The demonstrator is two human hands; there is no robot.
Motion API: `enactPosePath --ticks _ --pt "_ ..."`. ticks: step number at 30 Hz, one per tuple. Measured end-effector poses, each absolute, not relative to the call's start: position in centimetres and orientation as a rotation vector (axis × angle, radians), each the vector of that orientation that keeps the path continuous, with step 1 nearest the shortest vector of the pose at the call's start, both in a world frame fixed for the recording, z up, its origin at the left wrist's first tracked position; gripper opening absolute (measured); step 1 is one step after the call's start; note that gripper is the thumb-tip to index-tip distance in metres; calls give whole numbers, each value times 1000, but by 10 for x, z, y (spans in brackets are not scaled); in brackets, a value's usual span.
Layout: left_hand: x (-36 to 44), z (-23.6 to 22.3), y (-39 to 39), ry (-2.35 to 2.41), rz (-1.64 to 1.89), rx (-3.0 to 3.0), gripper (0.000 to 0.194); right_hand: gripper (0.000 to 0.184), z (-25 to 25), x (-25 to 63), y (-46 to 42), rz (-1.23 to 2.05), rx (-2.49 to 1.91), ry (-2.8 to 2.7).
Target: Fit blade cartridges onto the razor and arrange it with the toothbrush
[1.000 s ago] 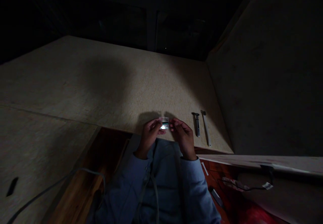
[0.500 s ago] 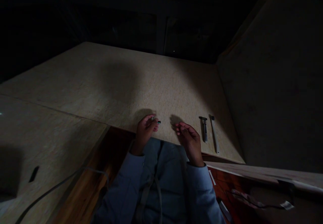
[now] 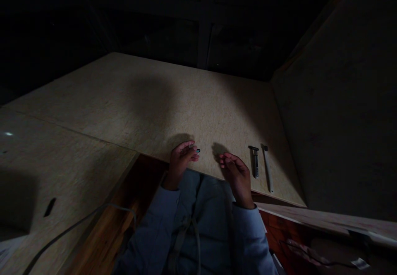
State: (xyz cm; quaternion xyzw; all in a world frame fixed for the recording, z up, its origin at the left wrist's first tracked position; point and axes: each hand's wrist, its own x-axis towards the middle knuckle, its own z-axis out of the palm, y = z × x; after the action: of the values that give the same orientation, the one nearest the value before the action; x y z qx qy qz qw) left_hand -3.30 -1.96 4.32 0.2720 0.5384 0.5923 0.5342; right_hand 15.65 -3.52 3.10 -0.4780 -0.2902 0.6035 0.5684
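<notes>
The right grip (image 3: pixel 238 175) could pass forward across the tabletop (image 3: pixel 201 105); razor (image 3: pixel 256 164), toothbrush (image 3: pixel 268 171) and panel (image 3: pixel 341 138) obstruct its right.

"How's your light over the tabletop (image 3: pixel 198 105)?"

"Dim. You get a pale middle, while the background (image 3: pixel 155 35) sinks to near black."

"Shadows?"

"One broad shadow (image 3: pixel 150 95), plus soft ones beyond your left grip (image 3: pixel 180 159) and right grip (image 3: pixel 238 173)."

"Clarity?"

"You barely make out your small item (image 3: pixel 198 150); a glare spot (image 3: pixel 8 134) shines far left."
</notes>
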Motion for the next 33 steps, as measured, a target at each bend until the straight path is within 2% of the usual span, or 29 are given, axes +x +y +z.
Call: enactPosePath --ticks 9,21,26,33 --pt "-37 41 -18 1292 1432 682 50 31 32 156 -35 1417 -1121 -687" --pt "-48 44 -12 1326 1284 691 63 34 33 156 -36 1418 -1149 -685" --pt "-50 40 -2 1427 1346 828 71 33 32 156 -36 1417 -1139 -685" --pt "-52 35 12 1771 1208 1221 58 31 28 156 -36 1404 -1157 -713"
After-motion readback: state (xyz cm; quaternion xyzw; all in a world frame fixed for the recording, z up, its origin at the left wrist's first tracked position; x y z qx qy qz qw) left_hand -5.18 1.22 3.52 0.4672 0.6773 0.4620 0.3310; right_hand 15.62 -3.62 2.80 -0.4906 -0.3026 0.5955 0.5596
